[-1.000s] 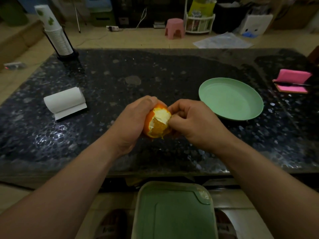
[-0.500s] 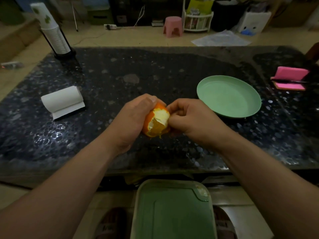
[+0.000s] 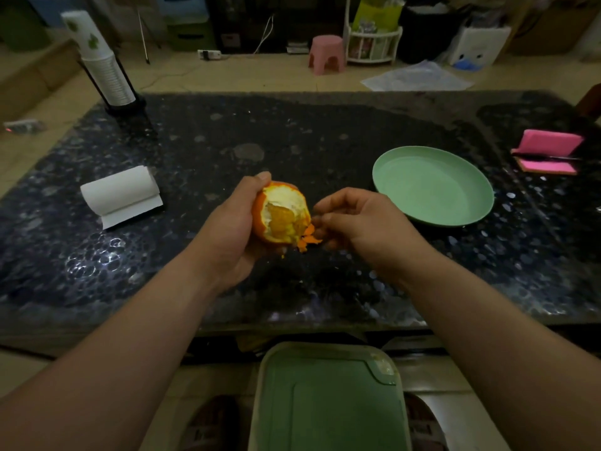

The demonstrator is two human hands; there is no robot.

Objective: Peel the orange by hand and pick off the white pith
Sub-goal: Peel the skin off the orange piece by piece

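My left hand point(image 3: 232, 229) grips a partly peeled orange point(image 3: 282, 213) above the dark table, thumb on top. White pith rings an exposed patch of orange flesh that faces the camera; peel still covers the left side. My right hand point(image 3: 361, 222) sits just right of the fruit with curled fingers, pinching a small torn strip of orange peel point(image 3: 308, 239) that hangs at the fruit's lower right. I cannot tell whether that strip is still attached to the orange.
A green plate point(image 3: 434, 185) lies to the right on the dark speckled table point(image 3: 201, 151). A paper towel roll point(image 3: 121, 193) lies at left, a cup stack point(image 3: 104, 63) at back left, a pink case point(image 3: 548, 151) at far right. A green bin point(image 3: 328, 398) stands below the table's front edge.
My right hand has pulled away to the right and down, tearing a strip of peel down. More flesh and pith now show on the orange. The left hand keeps its hold.
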